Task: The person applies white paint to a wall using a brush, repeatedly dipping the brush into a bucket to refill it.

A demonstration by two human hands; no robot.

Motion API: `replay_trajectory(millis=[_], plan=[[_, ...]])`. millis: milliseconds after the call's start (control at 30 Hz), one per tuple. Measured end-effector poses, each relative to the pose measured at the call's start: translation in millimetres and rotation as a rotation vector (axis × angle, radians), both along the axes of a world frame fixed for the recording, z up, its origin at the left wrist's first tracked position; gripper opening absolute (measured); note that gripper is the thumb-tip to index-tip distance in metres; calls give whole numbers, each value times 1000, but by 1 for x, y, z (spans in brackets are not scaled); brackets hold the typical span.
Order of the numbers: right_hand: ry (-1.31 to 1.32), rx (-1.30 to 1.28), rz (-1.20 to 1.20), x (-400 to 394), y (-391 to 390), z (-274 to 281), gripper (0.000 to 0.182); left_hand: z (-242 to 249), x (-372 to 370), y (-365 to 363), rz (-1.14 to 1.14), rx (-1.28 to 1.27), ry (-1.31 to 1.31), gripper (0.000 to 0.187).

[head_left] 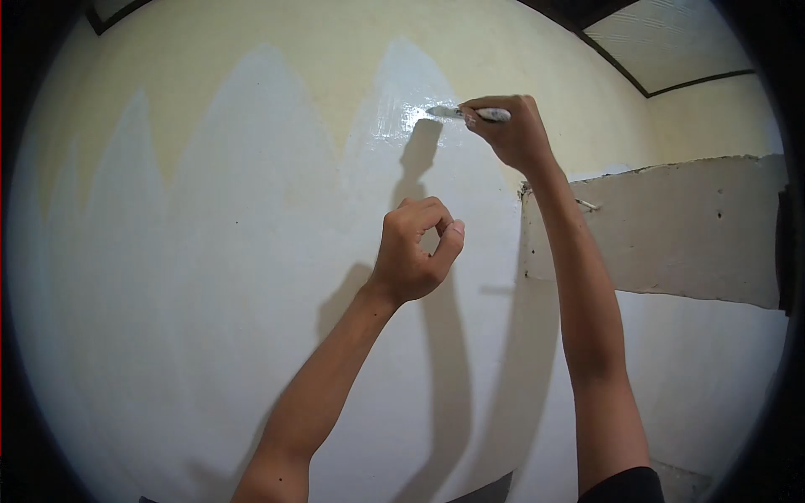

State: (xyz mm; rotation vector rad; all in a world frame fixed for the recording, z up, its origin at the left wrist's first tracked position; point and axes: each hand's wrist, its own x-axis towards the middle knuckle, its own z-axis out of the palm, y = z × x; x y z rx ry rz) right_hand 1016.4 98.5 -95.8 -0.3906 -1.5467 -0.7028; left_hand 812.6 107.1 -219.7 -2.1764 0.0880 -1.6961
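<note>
My right hand is closed around the white, paint-smeared handle of a paintbrush. The brush lies roughly level, its bristle end pointing left at a wet, shiny patch of white paint on the wall. Lower and to the left, my left hand is raised in front of the wall. Its fingers curl toward the thumb in a loose ring, and wall shows through the gap with nothing visible in it.
Pale yellow wall borders the white paint along peaked edges. On the right, a bare grey-brown board with rough edges crosses the wall, and a small whitish piece sticks out near its left end. Dark-trimmed ceiling panels show at upper right.
</note>
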Motion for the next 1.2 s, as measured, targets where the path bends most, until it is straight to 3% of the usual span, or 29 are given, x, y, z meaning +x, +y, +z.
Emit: replay_trajectory(millis=[200, 300, 567, 667, 767, 800, 900, 933, 1200], plan=[[-140, 38, 1, 18, 36, -68, 13, -12, -11, 2, 29, -16, 10, 17], [-36, -261, -56, 21, -10, -89, 12, -17, -12, 7, 23, -39, 7, 17], [62, -97, -68, 25, 21, -15, 14, -16, 3, 19, -4, -48, 16, 18], [109, -13, -28, 20, 9, -13, 13, -16, 5, 17, -21, -45, 22, 18], [80, 91, 35, 25, 25, -29, 13, -17, 2, 12, 1, -37, 26, 18], [117, -67, -40, 27, 28, -38, 12, -18, 1, 12, 8, -36, 32, 18], [49, -20, -84, 35, 33, -69, 12, -21, 1, 12, 10, -31, 28, 18], [97, -153, -88, 35, 19, -78, 12, -23, 2, 12, 6, -34, 30, 18], [367, 74, 163, 25, 45, -80, 15, -24, 9, 16, -5, -51, 29, 18]])
